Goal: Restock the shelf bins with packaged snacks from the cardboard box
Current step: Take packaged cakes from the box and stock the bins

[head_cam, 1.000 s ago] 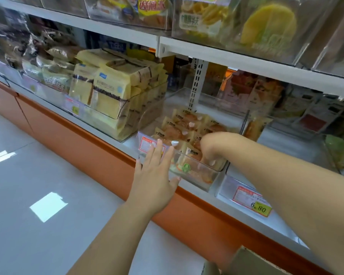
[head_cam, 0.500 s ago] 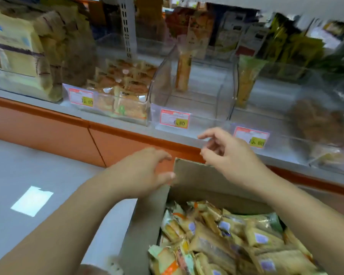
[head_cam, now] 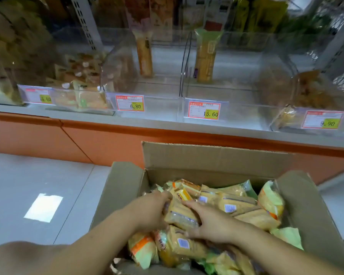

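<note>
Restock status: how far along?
Done: the left bin holds packs. In hand: left hand grips, right hand rests on, a yellow pack in the cardboard box. Left: the 6.80 bin and 15.60 bin hold one upright pack each; the box is heaped.

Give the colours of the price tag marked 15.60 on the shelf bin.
The price tag is white with a red border and a yellow patch behind the price; head view.
</note>
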`<state>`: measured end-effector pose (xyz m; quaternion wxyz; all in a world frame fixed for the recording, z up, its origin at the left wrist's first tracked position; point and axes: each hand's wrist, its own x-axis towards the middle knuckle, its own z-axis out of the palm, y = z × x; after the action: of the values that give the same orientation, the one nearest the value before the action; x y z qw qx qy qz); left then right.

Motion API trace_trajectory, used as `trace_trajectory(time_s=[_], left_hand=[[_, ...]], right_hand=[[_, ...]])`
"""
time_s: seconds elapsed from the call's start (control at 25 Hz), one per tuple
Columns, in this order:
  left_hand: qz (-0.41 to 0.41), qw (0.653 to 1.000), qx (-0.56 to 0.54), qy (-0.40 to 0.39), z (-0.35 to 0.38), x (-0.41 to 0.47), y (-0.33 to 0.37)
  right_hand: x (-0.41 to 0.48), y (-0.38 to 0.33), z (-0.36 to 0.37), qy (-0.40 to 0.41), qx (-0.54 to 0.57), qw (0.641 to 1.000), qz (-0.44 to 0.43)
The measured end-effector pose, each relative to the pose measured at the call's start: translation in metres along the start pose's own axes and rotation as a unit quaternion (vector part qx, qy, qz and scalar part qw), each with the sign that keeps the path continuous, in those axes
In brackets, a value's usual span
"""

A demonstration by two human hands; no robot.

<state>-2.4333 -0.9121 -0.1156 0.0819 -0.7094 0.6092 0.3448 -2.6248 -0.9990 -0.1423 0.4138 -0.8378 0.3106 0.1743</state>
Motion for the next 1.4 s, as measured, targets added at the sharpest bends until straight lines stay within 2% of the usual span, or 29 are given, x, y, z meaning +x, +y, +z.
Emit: trace_trajectory(time_s=[0.12, 0.2, 0.24, 0.32, 0.4, 0.44, 0.52, 0.64, 0.8, 0.84, 1.0, 1.08, 1.2, 1.4], left_hand=[[0.022, 0.998, -0.054, 0.025, 0.002, 0.006, 0.0], [0.035, 0.988, -0.149, 0.03, -0.009, 0.009, -0.006], [0.041, 0.975, -0.213, 0.04, -0.016, 0.01, -0.009], [0.053, 0.931, -0.357, 0.043, -0.027, 0.012, -0.01], [0.054, 0.875, -0.481, 0.008, -0.029, 0.012, -0.003], [0.05, 0.852, -0.521, -0.009, -0.027, 0.013, 0.001], [0.04, 0.821, -0.568, -0.03, -0.022, 0.016, 0.005], [0.003, 0.808, -0.589, -0.025, -0.02, 0.021, 0.005], [-0.061, 0.777, -0.626, 0.004, -0.02, 0.023, 0.0], [-0.067, 0.764, -0.642, 0.009, -0.019, 0.024, -0.001], [-0.076, 0.711, -0.696, 0.07, -0.021, 0.019, 0.001], [-0.078, 0.696, -0.702, 0.127, -0.031, 0.012, -0.004], [-0.072, 0.676, -0.708, 0.19, -0.048, 0.0, -0.022], [-0.072, 0.683, -0.699, 0.201, -0.049, -0.008, -0.028]], right_hand=[[0.005, 0.009, -0.004, 0.018, 0.094, 0.995, 0.019], [0.003, 0.009, -0.015, 0.041, 0.201, 0.978, 0.043], [0.002, 0.008, -0.021, 0.052, 0.29, 0.954, 0.061], [-0.001, 0.005, -0.034, 0.035, 0.492, 0.866, 0.076], [-0.008, 0.001, -0.042, -0.01, 0.61, 0.79, 0.063], [-0.011, -0.002, -0.043, -0.023, 0.636, 0.769, 0.064], [-0.014, -0.006, -0.042, -0.046, 0.652, 0.753, 0.078], [-0.012, -0.007, -0.042, -0.051, 0.62, 0.78, 0.073], [-0.009, -0.004, -0.051, -0.012, 0.481, 0.875, 0.054], [-0.007, -0.004, -0.05, -0.003, 0.461, 0.886, 0.053], [0.0, -0.011, -0.044, 0.031, 0.478, 0.876, 0.054], [0.003, -0.007, -0.051, 0.093, 0.441, 0.89, 0.063], [-0.002, 0.005, -0.07, 0.168, 0.256, 0.949, 0.079], [0.005, 0.002, -0.059, 0.123, 0.022, 0.989, 0.077]])
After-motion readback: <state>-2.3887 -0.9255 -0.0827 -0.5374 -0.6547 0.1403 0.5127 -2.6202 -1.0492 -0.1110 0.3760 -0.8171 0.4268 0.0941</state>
